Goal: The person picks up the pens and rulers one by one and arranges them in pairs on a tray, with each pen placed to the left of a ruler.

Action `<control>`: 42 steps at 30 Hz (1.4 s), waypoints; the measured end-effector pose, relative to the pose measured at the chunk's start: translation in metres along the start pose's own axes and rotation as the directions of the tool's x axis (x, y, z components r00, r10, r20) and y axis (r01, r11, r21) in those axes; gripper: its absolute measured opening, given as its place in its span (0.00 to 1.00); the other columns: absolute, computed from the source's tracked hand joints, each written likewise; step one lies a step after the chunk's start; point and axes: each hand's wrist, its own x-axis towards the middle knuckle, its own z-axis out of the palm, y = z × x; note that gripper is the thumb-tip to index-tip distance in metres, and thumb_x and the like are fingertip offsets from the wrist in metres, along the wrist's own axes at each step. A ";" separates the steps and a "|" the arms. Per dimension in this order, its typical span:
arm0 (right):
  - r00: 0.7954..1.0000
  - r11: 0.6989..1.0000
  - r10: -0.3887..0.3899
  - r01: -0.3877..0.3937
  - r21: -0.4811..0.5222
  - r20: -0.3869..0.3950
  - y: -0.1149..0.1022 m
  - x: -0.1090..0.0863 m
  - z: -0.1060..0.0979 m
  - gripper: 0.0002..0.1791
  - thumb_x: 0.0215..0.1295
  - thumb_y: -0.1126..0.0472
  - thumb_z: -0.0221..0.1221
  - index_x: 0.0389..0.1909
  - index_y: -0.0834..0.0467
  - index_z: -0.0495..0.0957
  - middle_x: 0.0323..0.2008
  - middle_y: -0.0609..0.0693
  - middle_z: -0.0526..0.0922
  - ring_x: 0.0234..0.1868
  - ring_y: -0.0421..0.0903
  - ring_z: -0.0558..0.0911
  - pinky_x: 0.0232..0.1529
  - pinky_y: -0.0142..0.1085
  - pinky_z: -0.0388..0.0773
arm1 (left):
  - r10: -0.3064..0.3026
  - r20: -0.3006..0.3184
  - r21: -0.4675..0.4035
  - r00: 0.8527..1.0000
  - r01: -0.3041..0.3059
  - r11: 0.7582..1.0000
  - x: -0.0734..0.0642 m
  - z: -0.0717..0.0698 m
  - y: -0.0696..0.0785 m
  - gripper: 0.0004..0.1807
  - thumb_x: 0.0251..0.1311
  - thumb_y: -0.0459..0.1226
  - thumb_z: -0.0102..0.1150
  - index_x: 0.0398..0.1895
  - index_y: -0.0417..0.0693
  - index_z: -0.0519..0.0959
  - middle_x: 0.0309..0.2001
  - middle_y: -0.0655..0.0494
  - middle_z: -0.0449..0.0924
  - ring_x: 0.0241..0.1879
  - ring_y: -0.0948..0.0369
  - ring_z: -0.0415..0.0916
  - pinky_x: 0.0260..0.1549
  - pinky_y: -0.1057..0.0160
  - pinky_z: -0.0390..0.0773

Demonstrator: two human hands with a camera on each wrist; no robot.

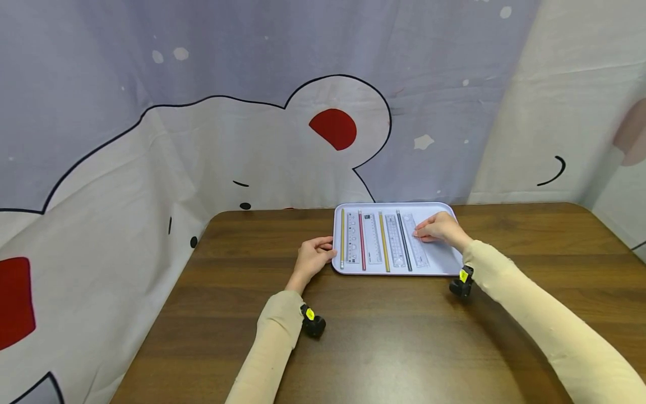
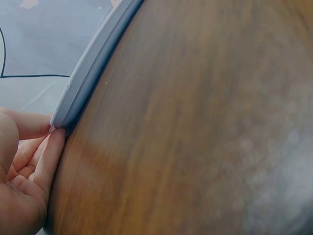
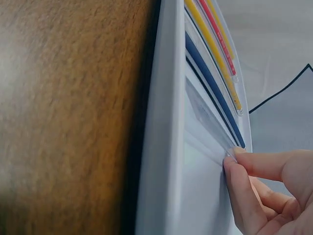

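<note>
A white tray [image 1: 444,265] lies at the far side of the table, with pencils and clear rulers laid side by side on it. My left hand [image 1: 312,257] grips the tray's left edge, thumb and fingers at the rim in the left wrist view. Between the thumb and fingers of my right hand [image 1: 440,229] is the edge of the rightmost clear ruler [image 1: 419,251]. Left of that ruler lies a dark blue pencil [image 1: 404,240], then another clear ruler [image 1: 395,240]. Further left are a yellow pencil [image 1: 384,242], a red pencil [image 1: 361,240] and more rulers.
The brown wooden table [image 1: 383,342] extends around the tray. Behind it hangs a printed cloth [image 1: 212,146] close to the table's back edge. Small black cameras [image 1: 314,325] are strapped to both wrists over cream sleeves.
</note>
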 end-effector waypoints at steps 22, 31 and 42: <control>0.988 0.973 -0.050 0.016 -0.230 -0.146 0.000 -0.001 -0.001 0.18 0.50 0.61 0.70 0.40 0.69 0.84 0.16 0.42 0.84 0.19 0.32 0.80 0.23 0.24 0.77 | 0.010 -0.006 -0.008 1.000 -0.010 1.000 -0.001 0.001 0.001 0.21 0.53 0.25 0.63 0.54 0.35 0.79 0.42 0.39 0.83 0.28 0.69 0.76 0.33 0.68 0.85; 0.990 0.977 -0.045 0.016 -0.214 -0.133 0.004 0.000 -0.002 0.18 0.51 0.59 0.71 0.39 0.68 0.85 0.15 0.39 0.83 0.19 0.31 0.80 0.23 0.23 0.77 | 0.000 -0.015 -0.010 1.000 0.000 1.000 -0.001 0.001 0.000 0.21 0.53 0.25 0.63 0.53 0.35 0.79 0.42 0.39 0.83 0.28 0.69 0.76 0.34 0.67 0.85; 0.991 0.984 -0.058 0.035 -0.176 -0.124 0.003 -0.017 -0.012 0.19 0.61 0.57 0.64 0.42 0.72 0.82 0.20 0.45 0.86 0.22 0.33 0.82 0.28 0.26 0.81 | 0.002 -0.004 -0.023 1.000 -0.002 1.000 0.000 0.001 0.000 0.21 0.53 0.25 0.63 0.54 0.34 0.79 0.42 0.39 0.82 0.28 0.69 0.75 0.35 0.66 0.85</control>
